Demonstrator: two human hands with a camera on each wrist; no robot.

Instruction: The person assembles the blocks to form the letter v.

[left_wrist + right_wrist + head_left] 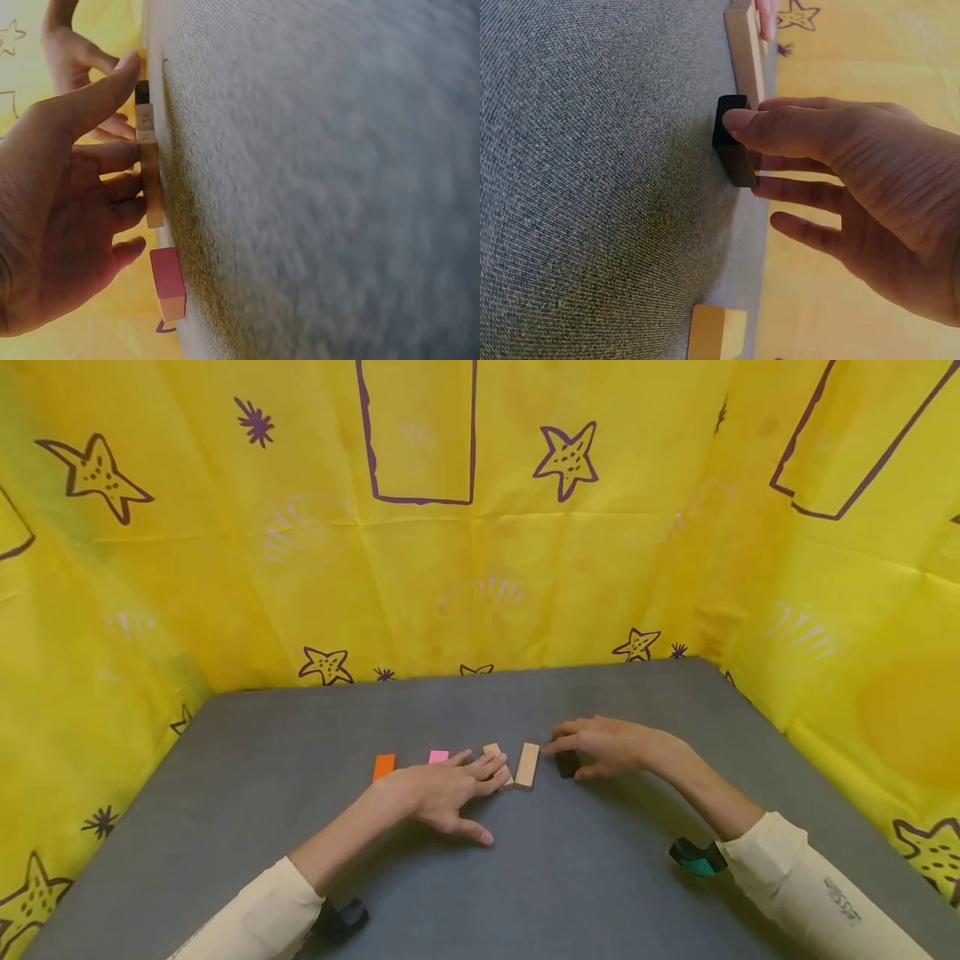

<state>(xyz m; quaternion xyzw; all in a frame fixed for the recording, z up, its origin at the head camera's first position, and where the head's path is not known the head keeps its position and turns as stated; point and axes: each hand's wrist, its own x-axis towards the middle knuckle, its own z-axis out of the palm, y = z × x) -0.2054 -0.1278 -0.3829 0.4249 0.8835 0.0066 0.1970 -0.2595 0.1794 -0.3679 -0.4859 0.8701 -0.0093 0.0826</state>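
My left hand (pixel 453 789) is spread with fairly straight fingers, the fingertips resting on a slanted plain wooden block (pixel 491 748). Just right of it lies a second plain wooden block (pixel 528 764), its near end close to the slanted one. My right hand (pixel 855 165) holds a black block (pixel 735 150), thumb on its near end and fingers reaching round the far side. A pink block (pixel 169 274) lies left of the wooden ones, partly hidden by my left hand in the head view. Farther left is an orange block (pixel 384 765).
A yellow block (pixel 716 332) lies beyond the black one in the right wrist view; the head view hides it. The grey tabletop (pixel 525 893) is bounded by yellow cloth (pixel 450 560) with starfish drawings at the back and sides.
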